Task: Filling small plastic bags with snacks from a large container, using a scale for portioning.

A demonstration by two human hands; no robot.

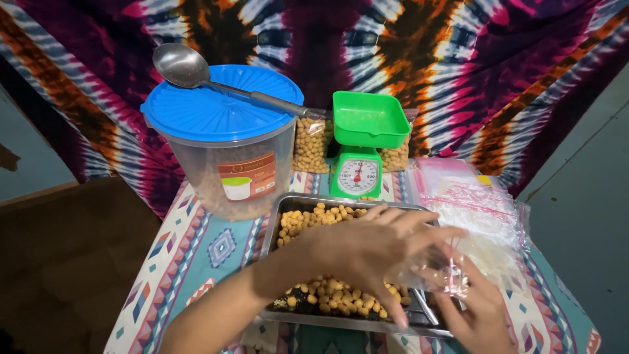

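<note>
A view looking down at a small surface (pixel 196 262) covered with a patterned cloth in teal, white and red. A tie-dye cloth (pixel 458 59) in purple, orange and white hangs behind it.

Nearest the viewer sits a shallow metal tray (pixel 272 226) holding a loose layer of small round yellow-brown snack pieces (pixel 308 217), with darker crumbs along its near edge. The left hand (pixel 367 252) reaches across the tray from the left, fingers spread and slightly curled, their tips touching a small clear plastic bag (pixel 436 272). The right hand (pixel 475 311) comes up from the lower right, its fingers pinched on the same bag near its red zip strip. The bag hangs over the right end of the tray; whether anything is in it cannot be told through the blur.

Just right of the tray lies a stack of more clear zip bags (pixel 485 210), flat, with red strips.

Behind the tray on the left stands a big clear plastic tub (pixel 239 177) with a blue lid (pixel 209 111), partly filled with brownish contents. A metal ladle (pixel 190 69) lies across the lid. Right of the tub stands a small green kitchen scale (pixel 357 174) with a green pan (pixel 367 118) on top. Sealed packets of the same yellow snack (pixel 311 144) stand behind the scale.
</note>
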